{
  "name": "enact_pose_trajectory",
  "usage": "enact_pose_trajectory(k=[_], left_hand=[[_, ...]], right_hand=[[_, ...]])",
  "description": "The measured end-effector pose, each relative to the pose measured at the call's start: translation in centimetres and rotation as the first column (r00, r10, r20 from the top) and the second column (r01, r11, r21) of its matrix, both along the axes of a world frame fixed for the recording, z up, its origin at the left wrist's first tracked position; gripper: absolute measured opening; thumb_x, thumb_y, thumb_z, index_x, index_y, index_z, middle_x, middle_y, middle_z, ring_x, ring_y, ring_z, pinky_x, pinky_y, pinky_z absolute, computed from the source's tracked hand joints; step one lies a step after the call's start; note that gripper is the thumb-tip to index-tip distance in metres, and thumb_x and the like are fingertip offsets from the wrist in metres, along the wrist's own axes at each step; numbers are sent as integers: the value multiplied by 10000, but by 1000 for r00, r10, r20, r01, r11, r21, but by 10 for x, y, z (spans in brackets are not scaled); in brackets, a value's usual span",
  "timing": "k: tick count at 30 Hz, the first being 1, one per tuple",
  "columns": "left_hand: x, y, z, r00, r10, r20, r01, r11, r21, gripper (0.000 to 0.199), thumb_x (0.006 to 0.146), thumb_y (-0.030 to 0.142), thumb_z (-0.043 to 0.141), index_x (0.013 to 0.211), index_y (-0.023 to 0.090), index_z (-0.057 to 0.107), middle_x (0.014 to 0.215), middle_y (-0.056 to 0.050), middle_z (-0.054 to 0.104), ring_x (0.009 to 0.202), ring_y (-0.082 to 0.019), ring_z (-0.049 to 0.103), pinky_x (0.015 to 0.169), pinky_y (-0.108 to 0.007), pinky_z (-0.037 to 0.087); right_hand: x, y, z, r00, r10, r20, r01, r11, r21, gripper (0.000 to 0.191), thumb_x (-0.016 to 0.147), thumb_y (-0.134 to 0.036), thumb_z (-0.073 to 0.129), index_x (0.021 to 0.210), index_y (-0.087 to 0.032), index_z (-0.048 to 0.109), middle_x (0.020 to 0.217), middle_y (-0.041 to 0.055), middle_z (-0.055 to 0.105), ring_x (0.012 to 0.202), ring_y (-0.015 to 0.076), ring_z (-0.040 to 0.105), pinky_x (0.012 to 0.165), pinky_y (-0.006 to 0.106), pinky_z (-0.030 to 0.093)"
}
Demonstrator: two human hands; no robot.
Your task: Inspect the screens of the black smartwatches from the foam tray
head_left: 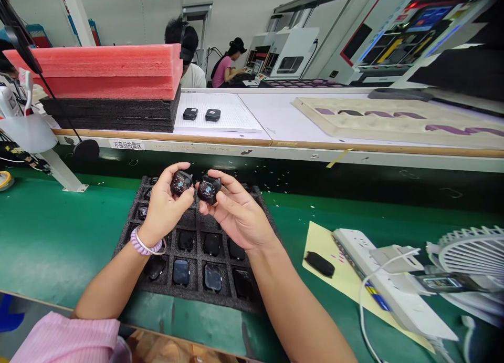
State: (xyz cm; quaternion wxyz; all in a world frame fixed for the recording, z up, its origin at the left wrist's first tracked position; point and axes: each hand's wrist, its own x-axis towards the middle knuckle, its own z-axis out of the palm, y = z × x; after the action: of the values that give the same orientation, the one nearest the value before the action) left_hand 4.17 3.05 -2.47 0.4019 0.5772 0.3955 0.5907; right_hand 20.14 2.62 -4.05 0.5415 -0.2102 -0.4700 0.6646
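Between the thumb and fingers of my left hand (167,200) is a black smartwatch body (181,183) with its screen lit. My right hand (240,210) pinches a second smartwatch body (209,189), also lit, close beside the first. Both are held up over a black foam tray (189,296) with square compartments. Several dark watch bodies lie in its compartments, among them one in the front row (181,272). My hands and forearms cover part of the tray.
Pink foam sheets (118,71) on black foam stand on the shelf, near two black watch bodies (213,115) on paper. A cream tray (354,126) lies farther right. On the bench's right are a power strip (394,279), a white fan (472,258) and cables. Two people sit beyond.
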Motion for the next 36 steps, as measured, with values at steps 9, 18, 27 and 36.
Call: enact_pose_trajectory(k=[9, 18, 27, 36], left_hand=[[0, 2, -1, 1000, -1, 4, 1, 1000, 23, 423, 754, 192, 664, 1168, 176, 580, 904, -6, 582, 806, -126, 574, 795, -239, 511], [0, 2, -2, 1000, -5, -30, 6, 999, 37, 433, 754, 184, 652, 1179, 172, 573, 899, -5, 589, 806, -125, 585, 787, -237, 520], [-1, 2, -3, 999, 2, -34, 0, 999, 42, 428, 751, 182, 655, 1172, 159, 582, 884, 2, 579, 775, -109, 555, 747, -207, 503], [-1, 2, -3, 999, -15, -38, 17, 999, 49, 419, 765, 185, 655, 1176, 164, 577, 893, -2, 580, 793, -116, 572, 785, -230, 516]], right_hand=[[-2, 1, -4, 999, 19, -35, -18, 1000, 22, 419, 804, -398, 859, 1165, -315, 663, 993, -1, 608, 759, 151, 584, 734, 310, 522], [-3, 2, -6, 996, 37, -83, -32, 998, 51, 368, 833, -371, 853, 1158, -317, 687, 1003, 0, 615, 753, 136, 584, 725, 279, 518], [-2, 1, -6, 996, 37, -82, -32, 997, 67, 340, 840, -370, 850, 1132, -318, 685, 1003, -4, 623, 745, 116, 586, 727, 263, 521], [-3, 0, -5, 995, 56, -83, -51, 997, 55, 347, 837, -368, 850, 1136, -310, 685, 968, -5, 609, 740, 127, 579, 718, 271, 521]])
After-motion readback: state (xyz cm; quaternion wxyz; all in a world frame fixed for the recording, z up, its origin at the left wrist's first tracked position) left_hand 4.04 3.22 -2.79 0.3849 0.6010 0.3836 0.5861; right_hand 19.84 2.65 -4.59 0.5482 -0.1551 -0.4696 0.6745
